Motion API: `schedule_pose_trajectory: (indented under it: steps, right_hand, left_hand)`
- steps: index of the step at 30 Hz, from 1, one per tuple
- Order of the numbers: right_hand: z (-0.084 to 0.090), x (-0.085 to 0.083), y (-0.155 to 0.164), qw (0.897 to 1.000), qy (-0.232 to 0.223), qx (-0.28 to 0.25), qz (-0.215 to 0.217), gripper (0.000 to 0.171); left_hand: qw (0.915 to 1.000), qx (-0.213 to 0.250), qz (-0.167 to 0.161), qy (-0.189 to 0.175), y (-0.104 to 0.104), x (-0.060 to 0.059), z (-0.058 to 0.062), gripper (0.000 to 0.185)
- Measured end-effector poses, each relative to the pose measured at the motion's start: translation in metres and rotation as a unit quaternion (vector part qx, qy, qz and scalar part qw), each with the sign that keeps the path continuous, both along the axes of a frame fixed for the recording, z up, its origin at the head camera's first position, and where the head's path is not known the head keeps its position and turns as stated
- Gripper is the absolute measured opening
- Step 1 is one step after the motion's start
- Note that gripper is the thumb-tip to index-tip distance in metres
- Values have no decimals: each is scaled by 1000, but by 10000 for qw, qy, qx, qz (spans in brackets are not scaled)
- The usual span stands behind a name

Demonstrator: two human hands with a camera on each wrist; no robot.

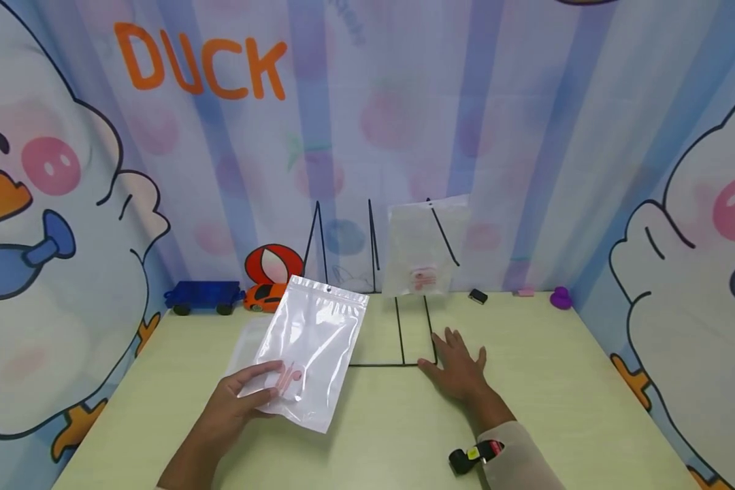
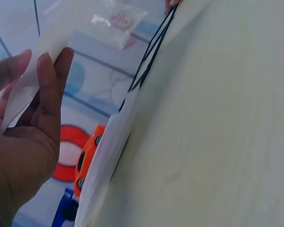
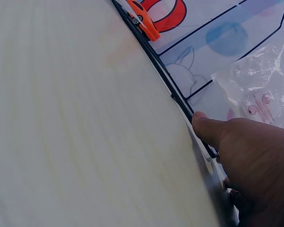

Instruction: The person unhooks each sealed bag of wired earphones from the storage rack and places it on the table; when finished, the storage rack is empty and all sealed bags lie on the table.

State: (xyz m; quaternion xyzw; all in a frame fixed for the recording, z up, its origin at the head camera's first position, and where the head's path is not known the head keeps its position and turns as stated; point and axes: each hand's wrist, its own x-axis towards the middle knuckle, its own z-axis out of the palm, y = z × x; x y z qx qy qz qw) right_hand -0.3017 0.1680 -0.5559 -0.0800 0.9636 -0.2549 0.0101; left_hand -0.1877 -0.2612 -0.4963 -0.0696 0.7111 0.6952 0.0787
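Left hand [image 1: 235, 401] at 7 o'clock of the table [image 1: 563, 395], thumb and fingers pinched on the lower edge of a clear zip bag [image 1: 312, 350], lifted and tilted over the table's middle. Right hand [image 1: 459, 371] at 5 o'clock, flat on the table, fingers spread apart, thumb touching the corner of the black wire rack [image 1: 398, 340]. Second bag [image 1: 425, 248] leaning in the rack at 12 o'clock. Orange toy car [image 1: 265, 297] and blue toy truck [image 1: 202, 297] at 10 o'clock, near the backdrop.
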Motion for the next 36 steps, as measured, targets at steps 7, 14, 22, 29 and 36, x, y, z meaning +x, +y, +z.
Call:
schedule_pose_trajectory:
  steps: [7, 14, 22, 29, 36]
  right_hand:
    - [-2, -1, 1, 10000, 35, 53, 15, 77]
    - [-3, -2, 2, 10000, 24, 19, 27, 78]
    - [0, 0, 1, 10000, 12, 22, 57, 78]
    - [2, 0, 1, 10000, 0, -11, 51, 79]
    - [-2, -2, 1, 10000, -33, -46, 52, 79]
  left_hand:
    - [9998, -152, 98, -123, -35, -6, -6, 66]
    - [9997, -154, 147, 100, -65, -9, -9, 69]
    - [9992, -252, 299, 61, -94, -12, -19, 73]
    - [9963, -678, 531, -63, -116, -17, -25, 76]
    - [9810, -1763, 807, -20, -139, -16, -29, 80]
